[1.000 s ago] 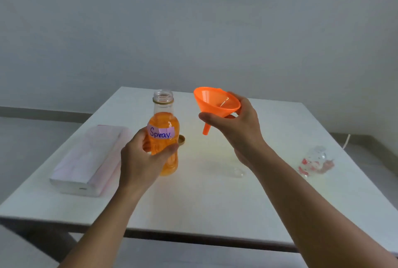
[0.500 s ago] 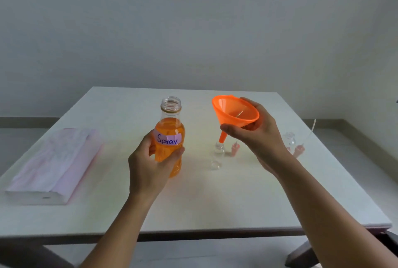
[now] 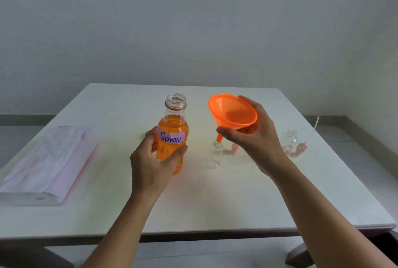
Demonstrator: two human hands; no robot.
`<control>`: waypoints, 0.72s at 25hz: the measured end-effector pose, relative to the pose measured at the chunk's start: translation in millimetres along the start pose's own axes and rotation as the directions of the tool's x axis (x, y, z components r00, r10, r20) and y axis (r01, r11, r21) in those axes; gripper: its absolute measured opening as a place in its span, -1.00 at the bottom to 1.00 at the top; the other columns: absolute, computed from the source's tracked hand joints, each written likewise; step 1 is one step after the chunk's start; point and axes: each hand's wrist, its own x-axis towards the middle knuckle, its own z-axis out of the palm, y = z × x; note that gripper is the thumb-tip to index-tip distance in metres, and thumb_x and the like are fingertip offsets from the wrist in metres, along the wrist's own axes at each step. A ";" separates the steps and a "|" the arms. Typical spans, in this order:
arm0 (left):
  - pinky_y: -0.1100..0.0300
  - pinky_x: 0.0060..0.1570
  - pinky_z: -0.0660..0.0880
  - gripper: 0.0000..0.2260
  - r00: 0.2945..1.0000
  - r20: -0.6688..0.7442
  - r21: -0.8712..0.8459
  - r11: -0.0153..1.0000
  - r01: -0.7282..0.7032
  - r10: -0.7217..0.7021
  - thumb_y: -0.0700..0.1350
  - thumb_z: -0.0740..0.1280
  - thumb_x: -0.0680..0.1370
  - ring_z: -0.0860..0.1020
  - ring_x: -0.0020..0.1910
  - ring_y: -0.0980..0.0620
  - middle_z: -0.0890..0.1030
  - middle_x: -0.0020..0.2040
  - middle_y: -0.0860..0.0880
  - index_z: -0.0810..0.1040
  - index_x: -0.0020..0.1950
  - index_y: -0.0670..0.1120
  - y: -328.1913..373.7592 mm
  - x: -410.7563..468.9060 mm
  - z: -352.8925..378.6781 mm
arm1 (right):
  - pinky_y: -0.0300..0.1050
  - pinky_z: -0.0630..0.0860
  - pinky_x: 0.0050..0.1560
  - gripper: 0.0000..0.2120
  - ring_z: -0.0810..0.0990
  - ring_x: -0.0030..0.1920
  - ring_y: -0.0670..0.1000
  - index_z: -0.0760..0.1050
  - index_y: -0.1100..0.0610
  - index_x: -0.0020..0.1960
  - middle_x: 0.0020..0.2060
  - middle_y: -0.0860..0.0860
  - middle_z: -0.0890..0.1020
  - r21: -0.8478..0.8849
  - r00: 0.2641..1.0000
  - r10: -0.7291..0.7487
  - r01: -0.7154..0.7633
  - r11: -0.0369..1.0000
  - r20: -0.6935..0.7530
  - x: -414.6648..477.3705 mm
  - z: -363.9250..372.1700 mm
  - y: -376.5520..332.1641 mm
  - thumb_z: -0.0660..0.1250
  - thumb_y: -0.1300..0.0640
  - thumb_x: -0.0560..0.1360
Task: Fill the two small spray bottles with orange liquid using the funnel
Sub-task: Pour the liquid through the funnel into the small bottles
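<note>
An orange funnel (image 3: 233,112), gripped at its cone by the curled thumb and fingers of the right hand (image 3: 256,136), hangs tilted with its spout at the mouth of a clear small spray bottle (image 3: 216,154) standing near the centre of the table (image 3: 215,203). At nine o'clock from it, the left hand (image 3: 153,164) grips an uncapped bottle of orange liquid (image 3: 172,136) labelled "Spray". At three o'clock stands the second small bottle (image 3: 289,140). A pink-white packet (image 3: 47,160) lies further out at nine.

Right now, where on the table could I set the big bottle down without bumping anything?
Bare: the near strip of the table, and between the pink packet and the Spray bottle. Crowded: right of centre, around the funnel: small bottle, pink cap, second small bottle, spray head.
</note>
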 end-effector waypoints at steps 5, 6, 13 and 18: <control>0.47 -0.14 0.37 -0.44 1.000 0.003 0.004 1.000 -0.016 0.016 0.10 0.55 0.36 0.56 0.04 0.09 0.63 0.16 0.05 0.52 0.32 0.02 -2.8 0.9 -2.8 | -0.49 0.53 -0.12 -0.17 0.57 0.04 -0.40 0.34 -0.15 0.40 0.21 -0.22 0.50 -0.040 0.999 -0.017 0.019 0.999 0.039 -2.9 4.2 5.3 0.68 0.13 0.27; 0.47 -0.14 0.37 -0.44 1.000 0.010 0.009 1.000 -0.018 0.018 0.09 0.55 0.36 0.56 0.04 0.09 0.63 0.16 0.05 0.52 0.32 0.02 -3.7 1.4 -3.5 | -0.49 0.52 -0.12 -0.17 0.56 0.05 -0.39 0.33 -0.16 0.40 0.21 -0.21 0.49 -0.052 0.999 -0.019 0.021 0.998 0.047 -4.5 4.9 6.9 0.68 0.12 0.27; 0.61 -0.24 0.38 -0.47 0.980 0.118 0.159 0.971 -0.179 0.161 0.03 0.57 0.36 0.55 -0.04 0.13 0.64 0.09 0.05 0.54 0.29 0.00 4.4 22.1 -22.4 | -0.52 0.50 -0.08 -0.15 0.49 0.08 -0.49 0.31 -0.18 0.39 0.18 -0.37 0.44 -0.084 0.998 -0.046 0.049 0.995 0.035 -10.0 6.6 13.0 0.69 0.11 0.25; 0.14 -0.09 0.61 -0.43 0.914 0.253 0.281 0.880 -0.382 0.316 0.02 0.58 0.36 0.56 0.01 0.03 0.61 0.10 0.02 0.49 0.32 0.04 18.1 53.7 -43.1 | -0.52 0.50 -0.07 -0.14 0.50 0.08 -0.48 0.31 -0.18 0.40 0.21 -0.33 0.45 -0.066 0.998 -0.056 0.059 0.996 0.042 -8.1 9.1 12.4 0.70 0.11 0.25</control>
